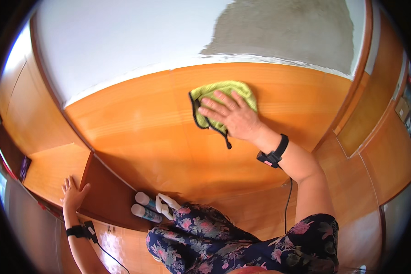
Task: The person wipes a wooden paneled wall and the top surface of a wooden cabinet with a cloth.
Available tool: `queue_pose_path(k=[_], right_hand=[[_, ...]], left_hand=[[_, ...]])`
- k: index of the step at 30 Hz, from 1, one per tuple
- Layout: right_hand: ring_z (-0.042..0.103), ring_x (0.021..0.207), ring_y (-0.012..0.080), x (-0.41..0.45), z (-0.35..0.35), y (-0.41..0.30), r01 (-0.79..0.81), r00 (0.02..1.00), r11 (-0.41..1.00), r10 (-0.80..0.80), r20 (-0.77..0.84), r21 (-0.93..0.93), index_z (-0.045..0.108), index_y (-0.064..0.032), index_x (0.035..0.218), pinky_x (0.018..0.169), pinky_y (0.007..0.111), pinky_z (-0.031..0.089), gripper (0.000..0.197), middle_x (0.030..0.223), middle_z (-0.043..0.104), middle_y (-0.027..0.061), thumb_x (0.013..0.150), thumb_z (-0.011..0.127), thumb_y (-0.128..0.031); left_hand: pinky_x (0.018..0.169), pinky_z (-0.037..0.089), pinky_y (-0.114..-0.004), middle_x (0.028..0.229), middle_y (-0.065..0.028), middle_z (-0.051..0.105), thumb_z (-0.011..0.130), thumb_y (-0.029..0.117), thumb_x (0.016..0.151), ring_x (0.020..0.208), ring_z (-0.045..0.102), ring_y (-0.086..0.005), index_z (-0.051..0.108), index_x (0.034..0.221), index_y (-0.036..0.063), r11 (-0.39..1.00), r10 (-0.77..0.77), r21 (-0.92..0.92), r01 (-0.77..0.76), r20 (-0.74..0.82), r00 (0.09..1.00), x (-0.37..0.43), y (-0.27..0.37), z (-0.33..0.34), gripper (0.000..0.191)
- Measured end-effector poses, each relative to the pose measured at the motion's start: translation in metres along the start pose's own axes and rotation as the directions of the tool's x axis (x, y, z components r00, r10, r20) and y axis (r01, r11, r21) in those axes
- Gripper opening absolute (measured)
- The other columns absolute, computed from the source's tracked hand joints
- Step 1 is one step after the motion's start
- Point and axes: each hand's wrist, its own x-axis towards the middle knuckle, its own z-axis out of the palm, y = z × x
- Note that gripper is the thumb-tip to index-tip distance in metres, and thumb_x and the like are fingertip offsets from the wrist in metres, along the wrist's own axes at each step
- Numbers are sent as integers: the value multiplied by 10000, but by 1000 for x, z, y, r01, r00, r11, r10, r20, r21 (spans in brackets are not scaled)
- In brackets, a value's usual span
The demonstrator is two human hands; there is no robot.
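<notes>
My right hand point(238, 118) lies spread flat on a yellow-green cloth point(245, 91) with black edging and a black hanging loop, pressing it against an orange wood panel point(150, 137). Part of the cloth is hidden beneath the palm and fingers. At the lower left, my left hand point(73, 196) rests on the edge of a wooden ledge point(61, 164), fingers apart and holding nothing. Each wrist bears a black strap with a small device and a cable.
Two capped cans point(147, 213) and a white spray bottle head point(166, 205) stand near my knees, beside the panel's foot. Above the panel is a white wall point(123, 37) with a grey rough patch point(284, 30). Wooden cabinetry point(373, 102) flanks the right side.
</notes>
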Motion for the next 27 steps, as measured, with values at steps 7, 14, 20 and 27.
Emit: queue_pose_path(k=[7, 14, 20, 27], right_hand=[[192, 1396, 318, -94, -28, 106, -363, 920, 932, 361, -150, 12, 371, -218, 1417, 1121, 518, 114, 663, 1495, 291, 55, 843, 584, -473], [171, 1396, 363, -174, -21, 173, -607, 719, 788, 599, -353, 99, 359, -116, 1420, 1111, 536, 73, 638, 1498, 274, 130, 889, 446, -459], [175, 1385, 386, -217, -21, 205, -805, 488, 585, 750, -447, 102, 281, -36, 1428, 1117, 506, 104, 616, 1492, 238, 190, 929, 403, -376], [146, 1389, 405, -237, 4, 173, -904, 172, 314, 888, -426, 290, 220, 13, 1439, 1116, 515, 122, 645, 1499, 192, 233, 969, 316, -419]], left_hand=[[1034, 187, -677, 1558, -49, 113, 686, 476, 728, 1420, 118, -327, 133, 1488, 160, 997, -62, 48, 63, -18, 998, 8, 1, 8, 991], [1035, 179, -676, 1560, -44, 108, 679, 455, 735, 1424, 107, -312, 144, 1486, 173, 997, -64, 34, 66, -56, 996, 20, -9, 15, 964], [1035, 173, -675, 1557, -60, 120, 642, 464, 755, 1422, 114, -316, 153, 1485, 169, 999, -43, 31, 45, -74, 996, 23, -11, 21, 927], [1025, 183, -684, 1552, -73, 139, 621, 493, 759, 1415, 136, -334, 161, 1484, 151, 998, -50, 42, 53, -84, 995, 13, -6, 16, 925]])
